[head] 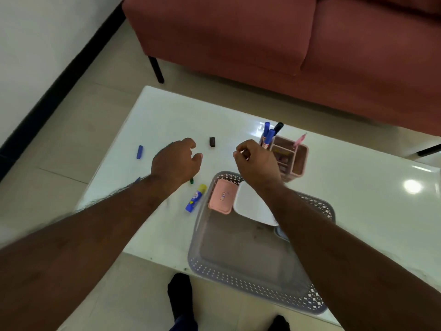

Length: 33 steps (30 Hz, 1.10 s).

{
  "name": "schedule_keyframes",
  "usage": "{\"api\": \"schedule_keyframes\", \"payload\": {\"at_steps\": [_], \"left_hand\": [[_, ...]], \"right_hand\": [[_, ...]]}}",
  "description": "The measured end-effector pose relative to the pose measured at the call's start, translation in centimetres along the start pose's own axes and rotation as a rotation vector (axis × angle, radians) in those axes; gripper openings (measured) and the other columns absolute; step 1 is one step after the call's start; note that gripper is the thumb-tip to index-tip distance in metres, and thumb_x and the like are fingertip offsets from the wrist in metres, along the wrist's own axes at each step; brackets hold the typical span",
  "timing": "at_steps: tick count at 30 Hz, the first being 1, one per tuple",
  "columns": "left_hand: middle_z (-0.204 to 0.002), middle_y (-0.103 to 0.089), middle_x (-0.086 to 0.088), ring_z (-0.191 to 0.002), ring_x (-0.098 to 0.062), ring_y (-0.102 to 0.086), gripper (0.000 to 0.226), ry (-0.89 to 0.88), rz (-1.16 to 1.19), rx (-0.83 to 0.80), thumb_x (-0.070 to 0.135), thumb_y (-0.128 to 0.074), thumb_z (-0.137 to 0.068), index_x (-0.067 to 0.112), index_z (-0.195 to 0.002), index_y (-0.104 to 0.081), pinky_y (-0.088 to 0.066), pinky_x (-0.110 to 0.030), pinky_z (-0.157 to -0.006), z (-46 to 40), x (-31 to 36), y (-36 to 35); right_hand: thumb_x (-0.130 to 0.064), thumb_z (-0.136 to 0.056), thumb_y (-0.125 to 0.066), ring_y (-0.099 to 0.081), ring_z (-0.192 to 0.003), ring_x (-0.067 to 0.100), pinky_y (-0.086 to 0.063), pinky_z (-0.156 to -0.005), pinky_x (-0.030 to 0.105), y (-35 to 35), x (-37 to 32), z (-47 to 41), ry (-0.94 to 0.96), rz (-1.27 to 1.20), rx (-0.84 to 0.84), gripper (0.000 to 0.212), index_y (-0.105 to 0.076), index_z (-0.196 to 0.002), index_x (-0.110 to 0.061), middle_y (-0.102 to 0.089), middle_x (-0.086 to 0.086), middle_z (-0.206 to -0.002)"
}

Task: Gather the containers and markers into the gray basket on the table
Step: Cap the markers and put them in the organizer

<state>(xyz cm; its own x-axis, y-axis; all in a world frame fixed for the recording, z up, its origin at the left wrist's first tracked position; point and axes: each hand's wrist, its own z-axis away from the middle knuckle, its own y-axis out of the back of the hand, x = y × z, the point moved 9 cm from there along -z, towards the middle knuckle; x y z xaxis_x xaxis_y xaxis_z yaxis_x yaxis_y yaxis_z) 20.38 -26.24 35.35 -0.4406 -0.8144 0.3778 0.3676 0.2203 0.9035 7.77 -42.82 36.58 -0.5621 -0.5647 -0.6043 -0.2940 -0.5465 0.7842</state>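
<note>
**Pink organizer [290, 158] waits beside gray basket [250, 254]**

The pink organizer stands upright on the tabletop [358, 211], touching the basket's far rim, with markers [269, 134] poking from one compartment. It looks like light, rigid plastic but top-heavy, so take it by the side walls and keep it level. Your right hand [259, 163] hovers just beside it and your left hand [176, 161] over the tabletop, both with loosely curled fingers holding nothing visible.

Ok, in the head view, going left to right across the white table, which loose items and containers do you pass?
Small blue cap → blue-and-yellow glue stick → small black cap → flat pink lidded box inside the gray perforated basket → pink compartmented pen holder with blue and black markers.
</note>
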Motion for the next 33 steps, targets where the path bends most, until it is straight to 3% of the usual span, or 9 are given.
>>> {"api": "schedule_keyframes", "payload": {"at_steps": [3, 7, 15, 19, 25, 29, 33], "left_hand": [[-0.118, -0.067, -0.005, -0.107, -0.025, -0.063, 0.039, 0.056, -0.061, -0.074, 0.042, -0.054, -0.095, 0.018, -0.125, -0.057, -0.051, -0.034, -0.083, -0.3, -2.5, -1.1], [-0.122, -0.065, -0.004, -0.11, -0.024, -0.061, 0.04, 0.047, -0.108, -0.155, 0.044, -0.051, -0.095, 0.019, -0.125, -0.056, -0.052, -0.036, -0.088, -1.1, -3.9, -3.5], [-0.125, -0.054, -0.01, -0.114, -0.028, -0.057, 0.046, -0.075, -0.235, -0.279, 0.046, -0.048, -0.095, 0.019, -0.132, -0.054, -0.049, -0.037, -0.087, -3.3, -3.7, -7.4], [-0.121, -0.054, -0.011, -0.11, -0.028, -0.058, 0.036, -0.096, -0.22, -0.238, 0.036, -0.05, -0.096, 0.016, -0.126, -0.056, -0.049, -0.034, -0.083, -3.7, -3.6, -7.6], [-0.11, -0.054, -0.01, -0.094, -0.026, -0.062, 0.027, -0.058, -0.138, -0.229, 0.026, -0.054, -0.097, 0.013, -0.119, -0.058, -0.051, -0.033, -0.078, -4.1, -4.5, -7.9], [-0.112, -0.054, -0.011, -0.096, -0.028, -0.062, 0.023, -0.022, -0.066, -0.207, 0.017, -0.053, -0.096, 0.014, -0.118, -0.058, -0.051, -0.034, -0.082, -4.1, -4.9, -7.7], [-0.11, -0.056, -0.009, -0.092, -0.026, -0.061, 0.019, 0.012, 0.019, -0.143, 0.014, -0.053, -0.095, 0.014, -0.113, -0.058, -0.049, -0.03, -0.077, -4.2, -5.3, -6.8]], "right_hand": [[-0.036, -0.095, -0.054, -0.065, -0.096, 0.02, -0.054, -0.085, 0.035, -3.4, -1.3, -1.1, -0.027, 0.054, -0.177, 0.027, -0.061, -0.118, -0.024, -0.071, -0.003, -0.106], [-0.039, -0.093, -0.057, -0.061, -0.108, 0.02, -0.051, -0.094, 0.037, -7.4, -2.2, -3.1, -0.007, 0.17, -0.335, 0.035, -0.06, -0.126, -0.026, -0.065, -0.002, -0.118], [-0.041, -0.091, -0.061, -0.048, -0.128, 0.025, -0.045, -0.1, 0.039, -12.8, -2.8, -7.3, 0.036, 0.342, -0.383, 0.047, -0.053, -0.136, -0.029, -0.049, 0.004, -0.138], [-0.037, -0.093, -0.058, -0.049, -0.127, 0.027, -0.048, -0.096, 0.04, -13.4, -2.6, -8.4, 0.01, 0.396, -0.329, 0.048, -0.05, -0.14, -0.029, -0.044, 0.006, -0.139], [-0.035, -0.094, -0.054, -0.057, -0.109, 0.03, -0.054, -0.084, 0.039, -12.0, -2.5, -9.6, 0.001, 0.364, -0.12, 0.035, -0.056, -0.126, -0.02, -0.05, 0.009, -0.123], [-0.039, -0.094, -0.056, -0.056, -0.112, 0.031, -0.053, -0.089, 0.042, -13.5, -1.8, -10.1, -0.021, 0.368, -0.225, 0.038, -0.057, -0.128, -0.022, -0.046, 0.01, -0.127], [-0.031, -0.097, -0.055, -0.059, -0.105, 0.034, -0.054, -0.085, 0.042, -13.5, -1.0, -10.0, -0.038, 0.421, -0.201, 0.029, -0.06, -0.12, -0.013, -0.048, 0.013, -0.121]]}}
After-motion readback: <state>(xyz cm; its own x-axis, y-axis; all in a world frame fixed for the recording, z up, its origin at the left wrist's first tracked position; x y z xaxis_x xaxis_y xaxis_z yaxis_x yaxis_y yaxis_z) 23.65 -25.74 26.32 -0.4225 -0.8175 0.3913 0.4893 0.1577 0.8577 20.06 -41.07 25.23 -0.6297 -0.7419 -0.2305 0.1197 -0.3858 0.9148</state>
